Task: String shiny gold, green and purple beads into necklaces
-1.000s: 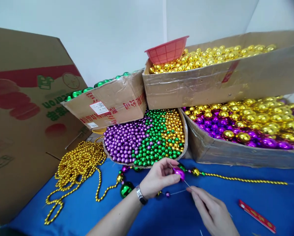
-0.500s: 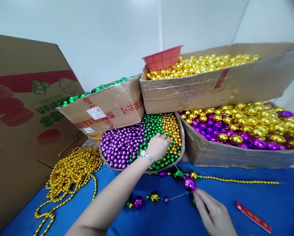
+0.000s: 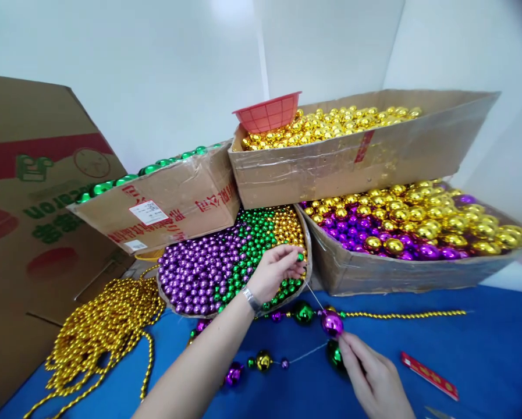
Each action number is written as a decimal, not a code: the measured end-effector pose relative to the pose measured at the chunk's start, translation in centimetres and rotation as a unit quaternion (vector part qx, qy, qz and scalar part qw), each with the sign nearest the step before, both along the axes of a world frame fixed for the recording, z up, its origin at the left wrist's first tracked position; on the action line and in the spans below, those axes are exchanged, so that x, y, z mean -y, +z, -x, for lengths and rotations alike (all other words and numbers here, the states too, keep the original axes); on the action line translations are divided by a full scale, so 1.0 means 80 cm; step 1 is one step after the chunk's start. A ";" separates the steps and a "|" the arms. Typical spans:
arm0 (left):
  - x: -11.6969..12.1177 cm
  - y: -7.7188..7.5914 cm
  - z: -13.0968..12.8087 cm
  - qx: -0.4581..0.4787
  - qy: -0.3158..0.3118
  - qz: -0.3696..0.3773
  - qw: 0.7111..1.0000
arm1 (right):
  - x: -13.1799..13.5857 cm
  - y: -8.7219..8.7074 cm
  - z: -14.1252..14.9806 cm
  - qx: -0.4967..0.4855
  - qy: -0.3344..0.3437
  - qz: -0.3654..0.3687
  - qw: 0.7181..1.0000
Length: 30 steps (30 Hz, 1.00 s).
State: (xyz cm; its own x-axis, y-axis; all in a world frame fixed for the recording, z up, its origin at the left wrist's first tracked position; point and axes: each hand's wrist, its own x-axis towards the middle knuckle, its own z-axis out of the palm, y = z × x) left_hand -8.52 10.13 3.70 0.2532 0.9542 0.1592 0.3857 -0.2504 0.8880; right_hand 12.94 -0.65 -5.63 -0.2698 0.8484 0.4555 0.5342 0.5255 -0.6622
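Observation:
My left hand (image 3: 274, 271) is raised over the round tray of small beads (image 3: 226, 265), pinching a small green bead (image 3: 300, 256) between thumb and fingertips. My right hand (image 3: 372, 381) rests low on the blue cloth, fingers closed on a thin wire just below a purple ball (image 3: 332, 323) threaded on it. The wire runs up from the purple ball towards my left hand. A strand with a gold ball (image 3: 263, 361), a purple ball (image 3: 233, 374) and small beads lies on the cloth. A green ball (image 3: 303, 312) sits beside it.
A heap of gold bead chain (image 3: 99, 326) lies at the left. Cardboard boxes hold green balls (image 3: 156, 198), gold balls (image 3: 352, 145), and mixed gold and purple balls (image 3: 418, 244). A red basket (image 3: 269, 112) sits on the gold balls. A red strip (image 3: 429, 375) lies at the right.
My left hand let go of the purple ball, reached into the small-bead tray and has lifted out with a green bead. My right hand stayed low on the wire.

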 end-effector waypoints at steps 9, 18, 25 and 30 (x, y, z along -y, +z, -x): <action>0.041 0.003 -0.007 0.375 -0.001 0.219 0.901 | -0.003 -0.001 0.002 -0.007 0.004 0.006 1.000; 0.047 0.003 -0.024 0.290 0.012 0.153 0.945 | -0.004 -0.005 -0.001 -0.037 -0.007 0.047 0.998; -0.001 0.051 -0.070 0.110 -0.043 -0.049 0.992 | -0.008 0.002 -0.008 -0.106 -0.085 0.086 0.987; -0.093 0.074 -0.154 -0.210 -0.101 -0.176 0.956 | -0.003 0.000 -0.013 -0.166 -0.153 0.119 0.967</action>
State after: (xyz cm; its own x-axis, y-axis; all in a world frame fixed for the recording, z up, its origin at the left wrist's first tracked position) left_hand 3.79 17.55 9.62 0.5388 0.7852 0.3052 0.6020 -0.6123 0.5126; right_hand 13.96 -0.38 -5.61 0.1369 0.9567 0.2569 0.3784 0.1892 -0.9061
